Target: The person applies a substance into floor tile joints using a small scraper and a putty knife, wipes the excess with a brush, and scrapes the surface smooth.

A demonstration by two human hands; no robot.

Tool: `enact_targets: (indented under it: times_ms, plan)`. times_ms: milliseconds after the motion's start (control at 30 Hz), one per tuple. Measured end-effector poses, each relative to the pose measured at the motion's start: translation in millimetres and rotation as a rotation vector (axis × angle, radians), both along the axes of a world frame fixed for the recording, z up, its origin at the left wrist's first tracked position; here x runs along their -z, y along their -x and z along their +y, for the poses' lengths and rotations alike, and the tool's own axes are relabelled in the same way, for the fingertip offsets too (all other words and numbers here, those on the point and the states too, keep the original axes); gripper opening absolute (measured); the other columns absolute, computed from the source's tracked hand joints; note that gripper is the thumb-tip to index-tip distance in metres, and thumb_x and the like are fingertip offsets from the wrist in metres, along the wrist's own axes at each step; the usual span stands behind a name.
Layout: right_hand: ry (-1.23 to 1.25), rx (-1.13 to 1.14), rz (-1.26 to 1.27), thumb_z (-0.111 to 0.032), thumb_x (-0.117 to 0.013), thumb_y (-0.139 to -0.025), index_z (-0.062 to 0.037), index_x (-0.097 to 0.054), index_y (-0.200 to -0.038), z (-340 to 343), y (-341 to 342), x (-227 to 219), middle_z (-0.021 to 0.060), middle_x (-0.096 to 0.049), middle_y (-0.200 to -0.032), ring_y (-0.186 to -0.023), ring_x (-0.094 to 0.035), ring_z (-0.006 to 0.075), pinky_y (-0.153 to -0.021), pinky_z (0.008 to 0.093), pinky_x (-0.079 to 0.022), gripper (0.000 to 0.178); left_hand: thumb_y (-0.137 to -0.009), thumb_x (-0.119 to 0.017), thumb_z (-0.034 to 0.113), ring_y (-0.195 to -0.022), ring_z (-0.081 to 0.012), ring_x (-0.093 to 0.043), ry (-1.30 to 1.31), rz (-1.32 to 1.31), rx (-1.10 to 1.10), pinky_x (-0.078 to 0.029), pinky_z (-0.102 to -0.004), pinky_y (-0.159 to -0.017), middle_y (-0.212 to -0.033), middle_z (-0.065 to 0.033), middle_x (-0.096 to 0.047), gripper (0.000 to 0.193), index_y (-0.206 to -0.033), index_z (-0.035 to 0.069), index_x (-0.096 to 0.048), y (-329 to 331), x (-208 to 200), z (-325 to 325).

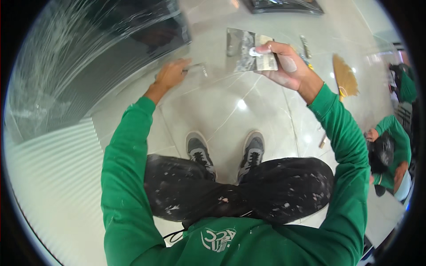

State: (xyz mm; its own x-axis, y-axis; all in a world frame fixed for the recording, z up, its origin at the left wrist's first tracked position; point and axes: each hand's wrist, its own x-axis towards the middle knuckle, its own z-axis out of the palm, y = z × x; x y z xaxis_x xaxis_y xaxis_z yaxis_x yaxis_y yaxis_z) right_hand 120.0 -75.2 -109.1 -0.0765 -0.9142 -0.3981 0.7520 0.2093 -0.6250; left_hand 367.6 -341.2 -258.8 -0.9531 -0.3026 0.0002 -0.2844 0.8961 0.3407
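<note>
My right hand [290, 66] grips a flat, shiny metal filling blade [242, 49] by its right side, thumb on top. White paste [254, 52] lies on the blade beside the thumb, and the palm has whitish smears. Lower and to the left, my left hand [171, 74] is closed round a thin putty knife [195, 67], seen nearly edge-on; its handle is mostly hidden by the fingers. A pale dab [205, 71] shows at its far end. The two tools are apart, both held above the tiled floor [222, 104].
Plastic-wrapped dark furniture [146, 40] stands at the upper left, above a white ribbed panel [57, 177]. A straw broom [345, 77] and a narrow tool [305, 46] lie to the right. A dark object [286, 6] is at the top. A co-worker [392, 155] sits at far right.
</note>
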Motion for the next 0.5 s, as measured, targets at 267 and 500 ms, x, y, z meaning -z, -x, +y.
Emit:
enact_targets:
  times_ms: [267,500]
  plan:
    - [-0.147,-0.333,0.649,-0.015,-0.064,-0.079,0.0022,-0.065,-0.102,-65,-94,133,0.0121,-0.066,-0.094,-0.088,-0.065,0.0229,-0.079,0.0356,-0.050,0.028,-0.078,-0.070,0.014,-0.094,-0.0310,-0.066,0.197,0.255,-0.182,-0.054,-0.0429,-0.080,-0.106,-0.0099,-0.069,0.033,-0.110,0.012,-0.064,-60,13,-60]
    - [0.432,-0.238,1.503,-0.006,-0.057,-0.077,0.0003,-0.064,-0.111,-90,-230,236,0.0157,-0.061,-0.101,-0.098,-0.058,0.0344,-0.082,0.0417,-0.047,0.035,-0.073,-0.071,0.006,-0.077,-0.0250,-0.069,0.186,0.643,-0.154,-0.055,-0.0328,-0.070,-0.090,-0.0071,-0.071,0.031,-0.104,0.011,-0.069,-10,-75,-45]
